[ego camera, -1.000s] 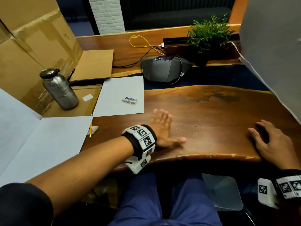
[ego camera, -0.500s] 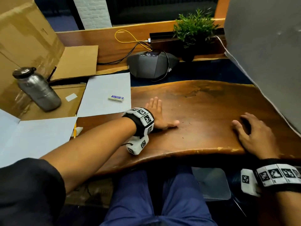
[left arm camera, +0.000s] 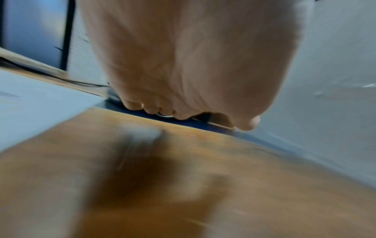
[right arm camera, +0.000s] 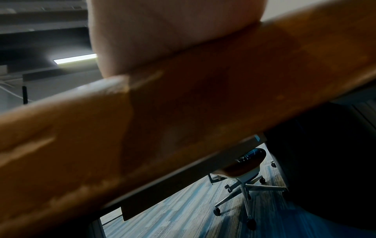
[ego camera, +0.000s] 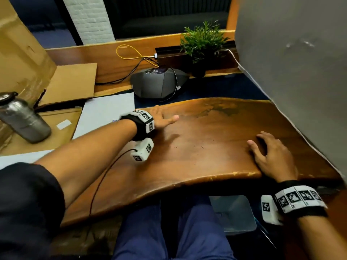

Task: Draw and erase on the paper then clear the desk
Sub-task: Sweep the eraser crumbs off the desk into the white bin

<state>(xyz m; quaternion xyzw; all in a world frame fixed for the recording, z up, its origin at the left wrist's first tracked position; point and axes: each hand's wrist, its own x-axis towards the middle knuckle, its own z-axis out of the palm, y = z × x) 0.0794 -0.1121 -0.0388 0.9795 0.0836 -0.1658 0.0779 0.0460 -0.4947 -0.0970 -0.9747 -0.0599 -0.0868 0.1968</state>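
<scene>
A white sheet of paper (ego camera: 107, 111) lies at the back left of the wooden desk (ego camera: 206, 147). My left hand (ego camera: 165, 118) hovers just right of the sheet with fingers straight and holds nothing. In the left wrist view the left hand (left arm camera: 183, 112) is blurred above the wood, with the paper (left arm camera: 30, 112) to its left. A small blue bit (ego camera: 115, 120), perhaps the eraser, peeks out by my left wrist. No pencil shows. My right hand (ego camera: 270, 154) lies flat on the desk near its front right edge.
A steel bottle (ego camera: 22, 119) stands on cardboard at the left, beside an open cardboard box (ego camera: 24, 53). A grey speakerphone (ego camera: 159, 81) with cables and a potted plant (ego camera: 202, 44) sit at the back. A grey partition (ego camera: 291, 62) walls the right side.
My left hand has lifted off the desk and moved away from the front edge, toward the back beside the paper; its wrist now covers the eraser. The right hand has stayed flat in place.
</scene>
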